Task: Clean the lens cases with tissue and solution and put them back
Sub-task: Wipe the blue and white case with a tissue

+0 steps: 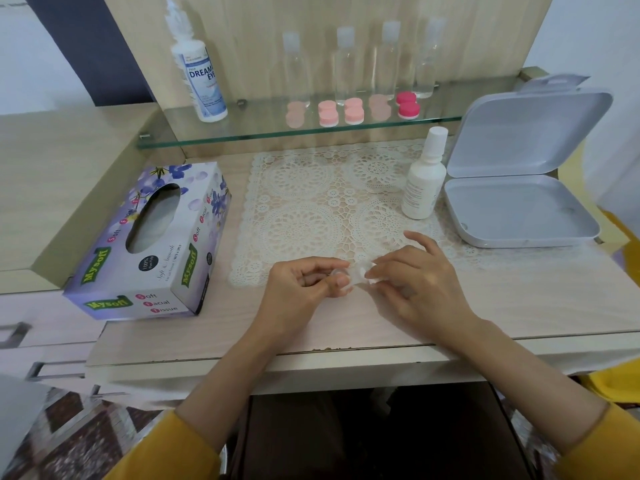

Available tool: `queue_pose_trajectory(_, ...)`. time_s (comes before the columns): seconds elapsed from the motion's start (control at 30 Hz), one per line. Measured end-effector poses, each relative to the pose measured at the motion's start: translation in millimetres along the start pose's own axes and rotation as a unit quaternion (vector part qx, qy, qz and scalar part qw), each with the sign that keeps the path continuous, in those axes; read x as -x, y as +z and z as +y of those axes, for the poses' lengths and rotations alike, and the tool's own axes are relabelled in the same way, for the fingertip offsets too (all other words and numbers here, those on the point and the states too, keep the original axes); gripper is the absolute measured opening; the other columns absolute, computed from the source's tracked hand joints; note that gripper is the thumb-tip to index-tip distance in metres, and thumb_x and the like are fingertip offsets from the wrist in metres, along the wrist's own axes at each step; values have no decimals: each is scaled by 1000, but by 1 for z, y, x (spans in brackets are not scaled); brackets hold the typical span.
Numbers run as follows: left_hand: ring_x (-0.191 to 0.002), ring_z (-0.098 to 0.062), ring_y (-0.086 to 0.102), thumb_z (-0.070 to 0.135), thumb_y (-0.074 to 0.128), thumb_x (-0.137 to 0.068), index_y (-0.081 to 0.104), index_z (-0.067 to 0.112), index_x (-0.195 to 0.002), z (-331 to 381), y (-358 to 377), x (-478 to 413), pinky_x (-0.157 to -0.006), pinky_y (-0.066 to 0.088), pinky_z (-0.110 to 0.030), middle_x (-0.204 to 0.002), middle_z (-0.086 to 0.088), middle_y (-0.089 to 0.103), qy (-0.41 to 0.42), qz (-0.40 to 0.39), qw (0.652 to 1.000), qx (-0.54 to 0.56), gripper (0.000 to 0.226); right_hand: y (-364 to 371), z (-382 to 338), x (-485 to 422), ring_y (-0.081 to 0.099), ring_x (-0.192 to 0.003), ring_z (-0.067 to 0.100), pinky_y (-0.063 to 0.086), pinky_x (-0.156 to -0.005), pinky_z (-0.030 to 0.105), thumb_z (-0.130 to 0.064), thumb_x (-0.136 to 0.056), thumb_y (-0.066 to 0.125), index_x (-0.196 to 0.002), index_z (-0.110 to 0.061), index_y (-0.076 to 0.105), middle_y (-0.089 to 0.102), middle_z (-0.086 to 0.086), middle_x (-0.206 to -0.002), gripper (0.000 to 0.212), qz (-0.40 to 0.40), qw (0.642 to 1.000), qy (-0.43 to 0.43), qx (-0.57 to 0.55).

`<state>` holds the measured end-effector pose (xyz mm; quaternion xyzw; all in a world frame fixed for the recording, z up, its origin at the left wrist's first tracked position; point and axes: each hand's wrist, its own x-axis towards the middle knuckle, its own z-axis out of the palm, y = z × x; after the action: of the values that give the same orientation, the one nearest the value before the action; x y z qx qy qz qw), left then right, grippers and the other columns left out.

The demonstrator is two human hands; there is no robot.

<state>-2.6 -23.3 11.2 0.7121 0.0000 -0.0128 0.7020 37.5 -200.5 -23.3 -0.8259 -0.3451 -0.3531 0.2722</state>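
In the head view the left hand (pixel 301 282) has its grip curled round a clear lens case (pixel 338 274) at the front edge of the lace mat (pixel 304 202); the right hand (pixel 419 282) pinches a scrap of tissue (pixel 362 271) against it. The tissue box (pixel 156 244) lies to the left, the solution bottle (pixel 424 178) and open grey box (pixel 519 209) to the right, with bare mat between them; pink-capped cases (pixel 353 112) sit on the glass shelf (pixel 242 133) behind.

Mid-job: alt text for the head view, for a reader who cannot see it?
The left hand holds a clear lens case, the right hand pinches tissue beside it, by a lace mat. Tissue box left; white bottle and open grey box right; pink-capped cases on a shelf.
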Motion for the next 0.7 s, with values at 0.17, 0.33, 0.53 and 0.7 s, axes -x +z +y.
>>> queue_pose_trajectory(0.17, -68, -15, 69, -2, 66, -76, 69, 11, -85, 0, 0, -1, -71, 54, -19, -68, -1, 71, -1, 6, 1000, 1, 15, 1, 0, 2, 53, -74, 11, 37, -95, 41, -20, -81, 56, -82, -12, 74, 67, 4, -75, 20, -2, 1000, -4, 7)
queue_pose_trajectory(0.33, -67, -13, 68, -2, 67, -76, 70, 14, -84, -1, 0, 0, -75, 55, -21, -67, 0, 71, -2, 5, 1000, -9, 18, 1, 1, 1, 52, -71, 12, 37, -95, 36, -17, -75, 62, -73, -14, 73, 64, 4, -73, 12, 2, 999, 23, -27)
queue_pose_trajectory(0.53, -69, -15, 69, -3, 67, -75, 70, 13, -83, -1, 1, 0, -70, 53, -17, -68, -1, 71, 0, 12, 1000, 6, 18, 1, -1, 1, 53, -75, 11, 39, -92, 39, -24, -84, 54, -80, -11, 74, 67, 4, -75, 24, 10, 1000, 5, -6)
queue_pose_trajectory(0.7, -66, -13, 68, -2, 68, -74, 70, 14, -83, -2, 0, 0, -72, 54, -19, -67, 0, 71, 3, 14, 1000, -5, 19, 1, 0, 1, 51, -73, 13, 38, -90, 33, -30, -91, 52, -74, -12, 74, 65, 8, -74, 33, 6, 999, 1, -40)
